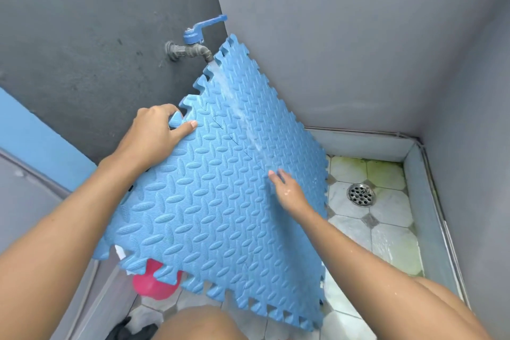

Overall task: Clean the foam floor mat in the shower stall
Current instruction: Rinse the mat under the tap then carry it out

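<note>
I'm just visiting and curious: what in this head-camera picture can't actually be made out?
- Back of the foam mat: faces away.
- Pink object: mostly hidden under the mat.
- Dark item: cut off by the bottom edge.
- Right hand: fingers motion-blurred in the water stream.
- Left hand: fingers hidden behind the mat edge.

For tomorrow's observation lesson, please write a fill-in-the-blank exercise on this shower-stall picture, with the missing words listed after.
1. Water from the tap runs down the blue foam ____.
2. The left hand grips the mat by its ____ edge.
3. The round metal ____ sits in the tiled floor.
4. The right hand rests ____ on the mat's surface.

Missing words: mat; upper; drain; open
</note>
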